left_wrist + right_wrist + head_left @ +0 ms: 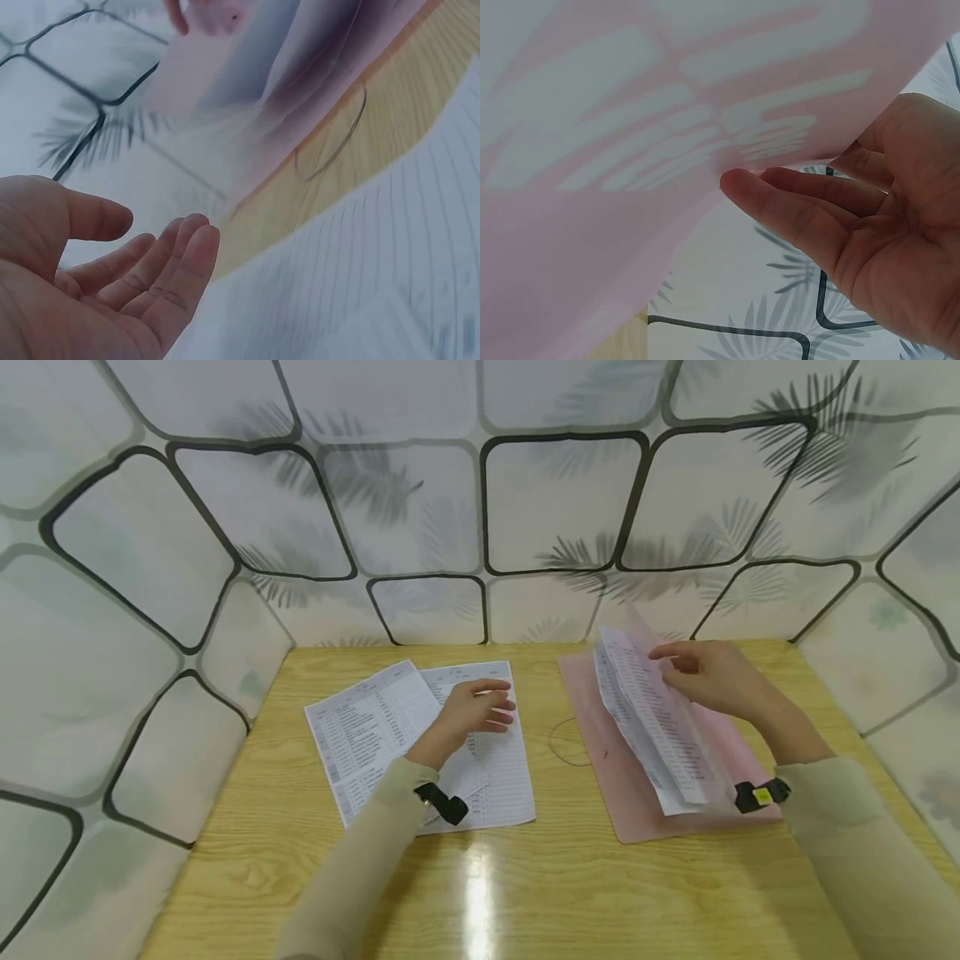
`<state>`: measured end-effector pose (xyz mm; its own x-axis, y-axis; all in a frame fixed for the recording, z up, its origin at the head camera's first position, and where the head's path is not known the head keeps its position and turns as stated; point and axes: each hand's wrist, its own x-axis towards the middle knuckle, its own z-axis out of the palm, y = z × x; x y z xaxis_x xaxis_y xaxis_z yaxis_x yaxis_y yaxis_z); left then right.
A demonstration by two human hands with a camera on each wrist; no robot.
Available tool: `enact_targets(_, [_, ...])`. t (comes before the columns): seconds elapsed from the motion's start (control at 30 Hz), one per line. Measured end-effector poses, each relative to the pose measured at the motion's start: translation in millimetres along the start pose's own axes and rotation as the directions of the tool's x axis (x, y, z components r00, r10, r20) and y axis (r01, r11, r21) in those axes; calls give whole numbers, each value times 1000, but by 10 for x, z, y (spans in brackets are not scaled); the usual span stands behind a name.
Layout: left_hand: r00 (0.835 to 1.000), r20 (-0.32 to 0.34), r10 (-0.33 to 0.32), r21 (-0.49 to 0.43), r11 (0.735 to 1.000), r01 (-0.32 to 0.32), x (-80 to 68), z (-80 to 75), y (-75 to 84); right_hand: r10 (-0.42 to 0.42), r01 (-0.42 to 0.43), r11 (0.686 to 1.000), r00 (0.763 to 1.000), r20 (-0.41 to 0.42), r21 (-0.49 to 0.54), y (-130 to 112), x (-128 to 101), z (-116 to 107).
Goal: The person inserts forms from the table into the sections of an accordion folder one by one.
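Two printed sheets point(360, 735) lie overlapped on the left half of the wooden table point(525, 893). My left hand point(498, 706) rests over them with relaxed fingers and holds nothing; the left wrist view shows its empty palm point(150, 262) above the lined sheet point(375, 270). On the right lies a pink folder point(622, 802). Its translucent pink cover point(630, 187) stands raised together with a printed sheet point(652, 727). My right hand point(675, 660) pinches them near their top edge, its fingers point(780, 195) lying against the pink cover.
A thin loop point(558, 743) lies on the table between the sheets and the folder, and shows as a loop point(337, 142) in the left wrist view. Patterned walls point(450, 527) close in the table at the back and both sides.
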<state>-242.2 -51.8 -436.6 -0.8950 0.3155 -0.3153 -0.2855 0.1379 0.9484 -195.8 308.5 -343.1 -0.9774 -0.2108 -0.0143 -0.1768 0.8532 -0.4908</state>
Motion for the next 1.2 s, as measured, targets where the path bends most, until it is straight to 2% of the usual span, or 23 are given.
enact_targets(0.27, [994,-112,7,36,999,-3,-248,-630,-102,15,-15,1000,1000,-7,-7,16,11,22])
enact_targets(0.5, [982,-191,0,57,998,11,-551,-1141,-187,0,0,1000,1000,-15,-6,6,-11,14])
enact_targets(0.83, [953,-298,-50,25,998,60,-895,-1576,-319,11,-11,1000,1000,-2,-9,5,-25,5])
enact_targets(1.2, [918,-370,-139,30,986,161,-1168,-2023,-489,10,-10,1000,1000,1,-14,-40,-5,4])
